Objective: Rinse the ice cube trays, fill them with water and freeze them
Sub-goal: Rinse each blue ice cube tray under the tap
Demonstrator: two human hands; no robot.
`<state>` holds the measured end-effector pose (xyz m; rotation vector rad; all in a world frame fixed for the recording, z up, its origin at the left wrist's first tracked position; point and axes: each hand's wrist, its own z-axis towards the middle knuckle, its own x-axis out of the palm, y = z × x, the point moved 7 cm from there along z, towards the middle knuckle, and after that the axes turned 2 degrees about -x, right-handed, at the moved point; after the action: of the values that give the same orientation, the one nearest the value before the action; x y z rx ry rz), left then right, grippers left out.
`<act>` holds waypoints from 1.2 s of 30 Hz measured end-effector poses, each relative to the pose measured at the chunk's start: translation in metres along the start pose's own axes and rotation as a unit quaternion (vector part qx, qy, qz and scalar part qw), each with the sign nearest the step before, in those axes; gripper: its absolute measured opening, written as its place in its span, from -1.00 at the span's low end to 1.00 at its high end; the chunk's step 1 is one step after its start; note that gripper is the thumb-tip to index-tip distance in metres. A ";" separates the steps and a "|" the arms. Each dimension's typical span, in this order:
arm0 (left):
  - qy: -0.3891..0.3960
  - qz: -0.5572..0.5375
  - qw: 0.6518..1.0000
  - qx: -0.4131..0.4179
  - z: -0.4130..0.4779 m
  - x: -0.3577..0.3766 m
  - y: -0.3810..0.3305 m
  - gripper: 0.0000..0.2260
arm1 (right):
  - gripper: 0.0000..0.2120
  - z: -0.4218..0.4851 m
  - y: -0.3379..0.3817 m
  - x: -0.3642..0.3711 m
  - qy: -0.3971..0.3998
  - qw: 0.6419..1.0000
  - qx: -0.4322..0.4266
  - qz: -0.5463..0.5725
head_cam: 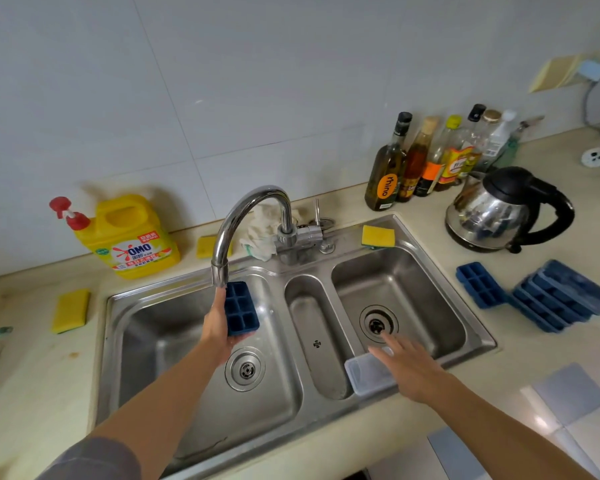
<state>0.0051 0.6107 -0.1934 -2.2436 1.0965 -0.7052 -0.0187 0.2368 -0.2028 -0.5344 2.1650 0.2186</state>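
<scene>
Nearest me, my right hand [407, 367] hangs flat over the near rim of the right sink basin [430, 296], fingers spread, holding nothing; just under it a clear plastic lid or box [364, 374] lies on the rim, and I can't tell whether the palm touches it.

Further in, my left hand [217, 327] has its grip wrapped round the long left edge of a dark blue ice cube tray [241, 308], thumb side hidden, cells facing up and tilted slightly, right below the spout of the chrome tap [229, 233] over the left basin [174, 341]. I can't make out any water running. The tray looks small and light now, likely a flexible plastic or silicone, so I judge it will sag and slop once full and turn slippery when wet. Better to support it from beneath or take both short ends.

Out on the surface to the right, one more tray [478, 284] lies beside a leaning stack of trays [561, 296], well apart from the sink.

At the back, the yellow detergent jug [132, 237] reads "OMO", and one dark bottle [387, 171] reads "rhino". Other labels are too small to read.
</scene>
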 end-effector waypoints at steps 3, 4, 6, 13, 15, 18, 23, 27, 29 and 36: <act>0.001 -0.001 1.000 -0.006 0.001 -0.002 -0.001 -0.63 | -0.05 0.002 0.002 -0.011 -0.021 1.000 0.008 0.017; 0.002 0.000 1.000 -0.006 0.001 -0.002 -0.002 -0.65 | -0.05 0.004 0.005 -0.019 -0.037 0.999 0.008 0.025; 0.004 -0.001 1.000 -0.010 0.003 -0.001 -0.004 -0.68 | -0.09 0.008 0.013 -0.036 -0.069 0.997 0.003 0.041; -0.005 0.007 1.000 -0.029 0.006 -0.007 -0.010 -0.74 | -0.30 0.034 0.073 -0.103 -0.129 0.978 -0.035 0.159; -0.002 0.017 1.000 -0.025 0.009 -0.009 -0.012 -0.73 | -0.33 0.043 0.096 -0.122 -0.130 0.961 -0.037 0.242; 0.010 0.004 0.999 -0.031 0.013 -0.010 -0.014 -0.73 | -0.34 0.059 0.135 -0.143 -0.114 0.931 -0.041 0.343; 0.099 -0.094 0.988 -0.071 0.014 0.002 -0.016 -0.73 | -0.47 0.081 0.180 -0.159 -0.054 0.859 -0.031 0.508; 0.124 -0.107 0.984 -0.068 0.015 0.006 -0.019 -0.69 | -0.77 0.093 0.193 -0.159 -0.009 0.777 0.004 0.630; 0.095 -0.070 0.992 -0.051 0.020 -0.001 -0.025 -0.72 | -0.79 0.100 0.191 -0.171 -0.022 0.785 0.003 0.620; 0.059 0.054 0.997 -0.004 0.025 -0.025 -0.034 -0.73 | -0.86 0.111 0.181 -0.196 -0.024 0.813 -0.019 0.582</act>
<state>0.0260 0.6544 -0.1942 -2.1546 1.2698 -0.7978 0.0834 0.4941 -0.1205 0.8552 2.1563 0.9098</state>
